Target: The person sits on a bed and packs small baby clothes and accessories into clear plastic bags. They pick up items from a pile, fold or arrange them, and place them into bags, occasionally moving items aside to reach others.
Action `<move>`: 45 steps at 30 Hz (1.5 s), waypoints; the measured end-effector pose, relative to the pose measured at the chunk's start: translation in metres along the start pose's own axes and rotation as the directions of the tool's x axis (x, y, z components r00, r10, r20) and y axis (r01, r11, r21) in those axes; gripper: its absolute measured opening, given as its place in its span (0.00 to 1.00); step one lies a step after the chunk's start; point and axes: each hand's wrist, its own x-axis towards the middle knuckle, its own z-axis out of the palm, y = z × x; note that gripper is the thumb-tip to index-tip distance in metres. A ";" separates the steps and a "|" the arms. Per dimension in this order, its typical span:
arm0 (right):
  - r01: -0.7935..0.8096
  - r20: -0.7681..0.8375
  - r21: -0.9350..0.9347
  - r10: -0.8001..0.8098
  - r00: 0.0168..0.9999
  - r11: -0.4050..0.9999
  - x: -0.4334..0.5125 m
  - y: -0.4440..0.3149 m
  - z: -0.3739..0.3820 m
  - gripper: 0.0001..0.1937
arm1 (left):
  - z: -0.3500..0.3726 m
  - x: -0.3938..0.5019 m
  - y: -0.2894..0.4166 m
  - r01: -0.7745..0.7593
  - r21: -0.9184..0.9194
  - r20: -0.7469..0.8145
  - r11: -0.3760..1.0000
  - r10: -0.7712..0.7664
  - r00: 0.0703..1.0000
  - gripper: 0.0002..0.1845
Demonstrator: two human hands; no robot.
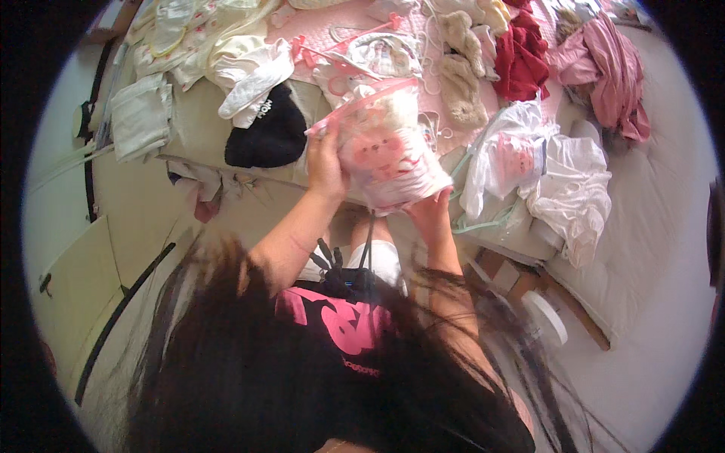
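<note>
Between my two hands is a clear zip bag [380, 150] with a pink seal strip and a pink animal face printed on it. Soft, pale folded fabric fills it. My left hand [327, 164] grips the bag's left edge just under the strip. Under the lower right corner, my right hand [433, 209] supports the bag, its fingers partly hidden. The bag is tilted, held above the near edge of the bed. Just past it lie a pink clothes hanger [343, 50] and a white printed garment [385, 54].
Left lie a black fuzzy hat [267, 133], white garments [249, 71] and folded white cloth [141, 116]. To the right are beige fuzzy clothing [461, 71], a red garment [520, 56], a pink garment [606, 71], a white plastic bag [493, 164] and white cloth [569, 187].
</note>
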 end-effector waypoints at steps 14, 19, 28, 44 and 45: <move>0.250 -0.698 -0.102 -0.248 0.671 0.963 -0.029 -0.008 -0.086 0.30 | 0.007 -0.007 -0.227 0.536 -0.129 0.414 0.834 -0.446 0.793 0.39; 0.129 -0.767 -0.291 -0.312 0.560 0.948 -0.037 -0.002 -0.151 0.27 | -0.001 -0.019 -0.289 0.577 0.021 0.536 0.817 -0.496 0.683 0.41; 0.190 -0.175 -0.895 -0.710 0.682 0.403 -0.021 -0.046 -0.152 0.18 | -0.062 -0.027 -0.305 0.570 0.023 0.583 0.821 -0.474 0.660 0.28; -0.011 0.408 -0.850 -0.671 0.619 -0.527 -0.008 -0.097 -0.140 0.18 | -0.122 -0.036 -0.213 0.094 0.274 0.373 0.957 -0.196 0.907 0.17; -0.057 0.347 -0.881 -0.722 0.599 -0.470 -0.005 -0.098 -0.143 0.15 | -0.115 -0.032 -0.213 0.082 0.298 0.368 0.951 -0.194 0.909 0.16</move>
